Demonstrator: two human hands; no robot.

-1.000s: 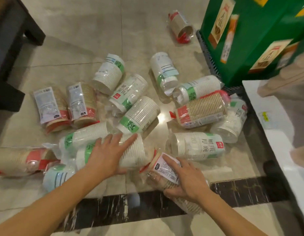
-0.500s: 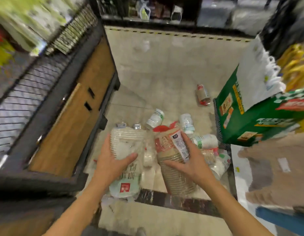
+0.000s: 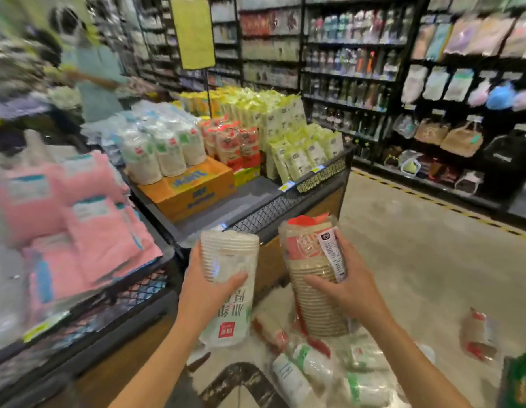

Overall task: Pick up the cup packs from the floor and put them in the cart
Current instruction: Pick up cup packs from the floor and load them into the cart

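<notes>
Left grip around white cup pack, right grip around brown pack

Lit brightly and evenly from overhead, with soft, faint shadows. Smeared by motion blur at the left, across the pink packs and a person. Sharpest at centre, on the left hand and right hand; slight sheen on the white cup pack and brown cup pack. Bent by wide-angle distortion along the shelves. Washed out over the floor packs.
</notes>
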